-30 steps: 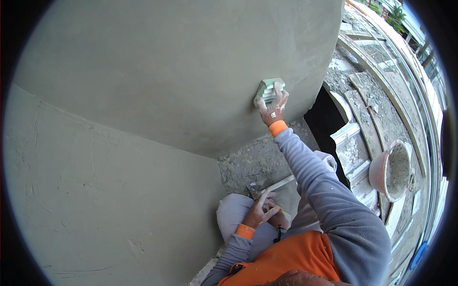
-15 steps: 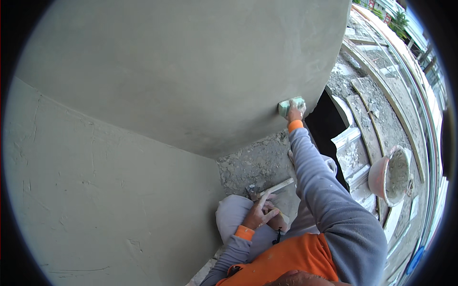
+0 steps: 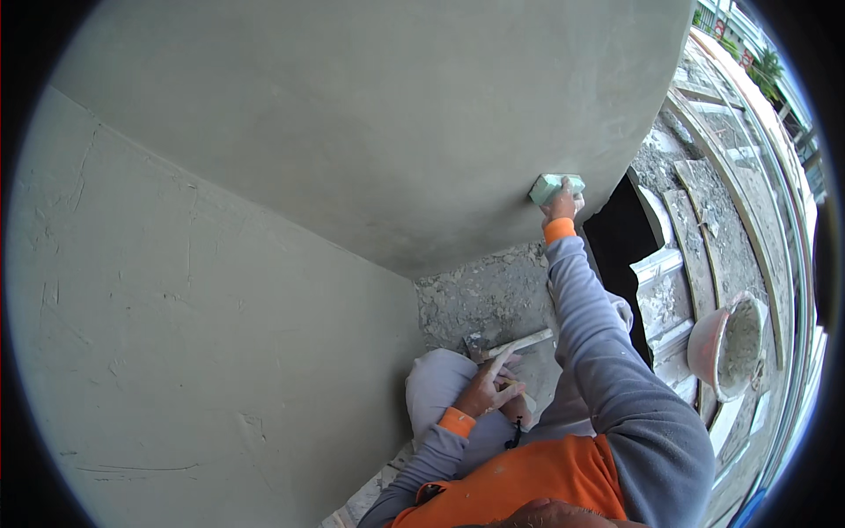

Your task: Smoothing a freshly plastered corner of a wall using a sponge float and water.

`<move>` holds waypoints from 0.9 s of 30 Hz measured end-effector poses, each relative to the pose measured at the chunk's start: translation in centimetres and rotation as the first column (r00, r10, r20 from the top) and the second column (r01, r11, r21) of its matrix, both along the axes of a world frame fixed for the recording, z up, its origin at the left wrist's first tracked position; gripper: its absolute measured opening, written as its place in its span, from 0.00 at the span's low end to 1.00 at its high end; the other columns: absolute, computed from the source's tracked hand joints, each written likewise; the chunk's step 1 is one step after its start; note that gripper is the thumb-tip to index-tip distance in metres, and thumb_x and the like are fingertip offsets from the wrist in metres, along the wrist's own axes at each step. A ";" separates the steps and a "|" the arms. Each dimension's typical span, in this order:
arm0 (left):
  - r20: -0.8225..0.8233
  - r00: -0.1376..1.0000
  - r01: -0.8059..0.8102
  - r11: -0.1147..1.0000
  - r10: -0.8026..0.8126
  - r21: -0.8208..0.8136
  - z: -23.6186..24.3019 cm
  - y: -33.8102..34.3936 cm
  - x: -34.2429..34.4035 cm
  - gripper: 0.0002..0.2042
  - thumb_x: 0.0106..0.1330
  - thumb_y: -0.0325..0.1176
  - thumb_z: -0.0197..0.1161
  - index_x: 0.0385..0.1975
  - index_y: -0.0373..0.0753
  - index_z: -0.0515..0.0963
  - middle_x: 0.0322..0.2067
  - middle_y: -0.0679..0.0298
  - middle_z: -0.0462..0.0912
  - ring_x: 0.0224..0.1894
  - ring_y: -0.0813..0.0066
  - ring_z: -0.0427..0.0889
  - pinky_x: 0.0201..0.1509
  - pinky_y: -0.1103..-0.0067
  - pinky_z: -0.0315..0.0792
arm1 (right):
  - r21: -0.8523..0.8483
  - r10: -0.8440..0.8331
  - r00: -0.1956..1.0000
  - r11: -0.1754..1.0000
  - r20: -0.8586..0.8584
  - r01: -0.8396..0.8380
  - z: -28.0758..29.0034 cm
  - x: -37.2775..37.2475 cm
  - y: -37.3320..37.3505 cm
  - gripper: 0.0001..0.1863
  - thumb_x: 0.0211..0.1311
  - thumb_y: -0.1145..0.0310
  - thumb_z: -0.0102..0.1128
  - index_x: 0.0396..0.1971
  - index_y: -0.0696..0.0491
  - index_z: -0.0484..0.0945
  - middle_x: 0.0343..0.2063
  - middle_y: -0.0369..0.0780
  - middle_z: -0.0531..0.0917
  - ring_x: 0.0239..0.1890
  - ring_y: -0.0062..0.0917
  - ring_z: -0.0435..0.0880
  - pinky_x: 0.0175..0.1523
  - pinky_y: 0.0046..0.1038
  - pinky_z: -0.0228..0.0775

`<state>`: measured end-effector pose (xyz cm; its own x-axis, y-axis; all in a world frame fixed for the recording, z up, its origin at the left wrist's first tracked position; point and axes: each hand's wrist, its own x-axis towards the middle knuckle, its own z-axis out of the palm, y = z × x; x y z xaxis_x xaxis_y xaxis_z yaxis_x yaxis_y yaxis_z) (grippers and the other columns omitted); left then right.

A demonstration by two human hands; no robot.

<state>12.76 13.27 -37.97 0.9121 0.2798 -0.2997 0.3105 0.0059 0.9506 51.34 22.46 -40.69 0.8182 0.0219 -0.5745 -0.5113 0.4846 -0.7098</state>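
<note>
My right hand [image 3: 562,204] is closed on a pale green sponge block [image 3: 547,187]. The block lies against the smooth grey plastered wall [image 3: 370,114], low down near its right edge. At my bent leg [image 3: 437,380], my left hand [image 3: 485,387] rests with its fingers apart and nothing seen in it. Part of a bare foot [image 3: 518,408] shows beside that hand. A tool with a long pale handle [image 3: 521,344] and a dark end lies on the ground just beyond the fingers.
A second plastered wall [image 3: 202,343], scratched in places, fills the left and meets the first in a corner. Mortar crumbs [image 3: 480,295] cover the ground there. To the right are a dark gap [image 3: 616,246], planks [image 3: 695,238] and a mortar-smeared bucket [image 3: 709,345].
The view has shifted, so the walls and bucket sit slightly farther right. My right hand still holds the sponge block to the wall, turned a little. My left hand stays by the leg.
</note>
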 end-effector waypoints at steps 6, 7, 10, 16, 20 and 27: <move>-0.003 1.000 -0.025 0.998 0.025 -0.063 -1.3 -0.2 -0.2 0.42 0.61 0.36 0.68 0.71 0.38 0.51 0.58 0.57 0.73 0.46 0.76 0.78 0.50 0.79 0.72 | -0.419 0.241 0.561 0.883 0.792 0.212 3.3 -10.0 6.0 0.46 0.50 0.63 0.72 0.65 0.60 0.55 0.60 0.52 0.62 0.61 0.43 0.65 0.65 0.41 0.60; -0.001 1.000 -0.019 0.998 0.019 -0.059 -1.4 -0.2 0.0 0.42 0.61 0.36 0.68 0.71 0.38 0.51 0.58 0.57 0.73 0.46 0.76 0.78 0.50 0.79 0.72 | -0.520 0.372 0.500 0.832 0.782 0.194 1.9 -11.3 6.0 0.46 0.48 0.65 0.73 0.65 0.59 0.55 0.60 0.52 0.62 0.61 0.44 0.65 0.65 0.42 0.59; -0.005 1.000 0.014 0.999 -0.014 -0.047 -1.1 -0.2 0.1 0.41 0.61 0.34 0.68 0.71 0.36 0.51 0.57 0.57 0.72 0.45 0.77 0.78 0.50 0.80 0.72 | -0.566 0.386 0.570 0.805 0.725 0.176 -2.6 -9.8 4.1 0.45 0.48 0.66 0.73 0.64 0.59 0.56 0.58 0.52 0.64 0.59 0.43 0.67 0.65 0.40 0.61; 0.042 0.998 -0.043 0.998 0.045 -0.048 -1.1 -0.1 -0.6 0.41 0.60 0.36 0.70 0.71 0.36 0.53 0.57 0.53 0.72 0.45 0.71 0.78 0.49 0.76 0.74 | -0.275 0.051 0.700 0.938 0.712 0.211 4.9 -4.2 3.0 0.41 0.52 0.67 0.69 0.63 0.61 0.57 0.55 0.51 0.67 0.57 0.40 0.69 0.63 0.38 0.62; 0.042 0.998 -0.050 0.997 0.052 -0.052 -0.9 -0.4 -0.2 0.41 0.60 0.35 0.70 0.71 0.36 0.53 0.57 0.53 0.72 0.45 0.70 0.78 0.48 0.75 0.75 | -0.571 0.526 0.230 0.788 0.819 0.232 7.3 -13.0 4.6 0.39 0.48 0.68 0.71 0.63 0.45 0.64 0.53 0.51 0.69 0.55 0.43 0.70 0.60 0.42 0.63; 0.051 0.997 -0.048 0.998 0.050 -0.038 -1.0 -0.5 -0.5 0.42 0.58 0.35 0.71 0.70 0.36 0.53 0.57 0.53 0.72 0.43 0.72 0.78 0.46 0.78 0.75 | -0.590 0.781 -0.282 0.612 0.558 0.527 7.8 -8.4 3.3 0.33 0.52 0.67 0.63 0.58 0.22 0.71 0.52 0.46 0.73 0.53 0.41 0.73 0.57 0.47 0.62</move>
<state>12.30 12.78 -39.00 0.9123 0.3137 -0.2633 0.2592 0.0554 0.9642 42.95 25.74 -32.85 0.2413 0.5790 0.7788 0.9686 -0.1934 -0.1563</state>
